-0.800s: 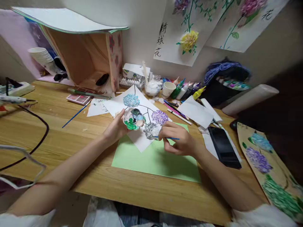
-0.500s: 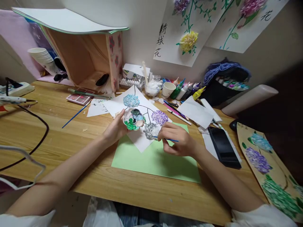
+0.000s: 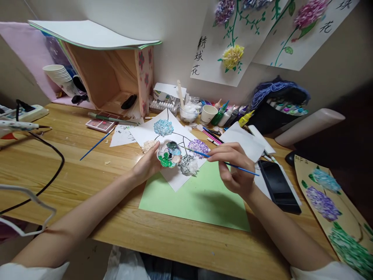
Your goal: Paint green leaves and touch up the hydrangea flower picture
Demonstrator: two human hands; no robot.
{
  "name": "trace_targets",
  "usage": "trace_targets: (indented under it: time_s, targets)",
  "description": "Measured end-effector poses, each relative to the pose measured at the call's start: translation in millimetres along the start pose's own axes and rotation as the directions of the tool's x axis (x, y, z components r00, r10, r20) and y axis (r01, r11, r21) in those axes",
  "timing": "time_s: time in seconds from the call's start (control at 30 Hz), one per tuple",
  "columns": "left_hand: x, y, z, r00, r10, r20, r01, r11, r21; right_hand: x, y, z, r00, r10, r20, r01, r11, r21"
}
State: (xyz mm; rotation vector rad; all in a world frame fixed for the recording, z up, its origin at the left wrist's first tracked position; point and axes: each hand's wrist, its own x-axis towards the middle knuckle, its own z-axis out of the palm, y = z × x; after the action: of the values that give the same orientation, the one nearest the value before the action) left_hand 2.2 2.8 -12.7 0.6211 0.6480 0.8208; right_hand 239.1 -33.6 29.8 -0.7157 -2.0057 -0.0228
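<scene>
My left hand grips the edge of a small round paint palette with green, dark, blue and pinkish paint in it. Between the fingers of my right hand is a thin blue paintbrush, its tip just right of the palette, above the paper. Beneath the palette lies a white sheet with textured flowers: a blue one, a purple one, a grey-and-white one and a beige one partly behind my left hand. Under that sheet is a green sheet.
Paint bottles, a paper cup and a cotton-filled bowl stand at the back. A black phone and flower painting lie right. Another brush and a black cable are left.
My right hand has moved right and opened its angle, so more of the brush shows and its tip is off the grey-and-white flower. The palette has shifted slightly right and down.
</scene>
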Motion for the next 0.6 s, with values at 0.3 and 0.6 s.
trace_targets:
  time_s: [0.3, 0.6]
  targets:
    - [-1.3, -1.5, -0.3, 0.999, -0.034, 0.028, 0.034, 0.999, -0.012, -0.2, 2.2, 6.1, 0.992, -0.048, 0.115, 0.051, 0.998, -0.024]
    - [-1.7, -0.9, -1.2, 0.999, -0.018, 0.036, 0.019, 1.000, -0.022, -0.3, 0.6, -1.1, 0.998, 0.057, -0.006, -0.057, 0.998, -0.027]
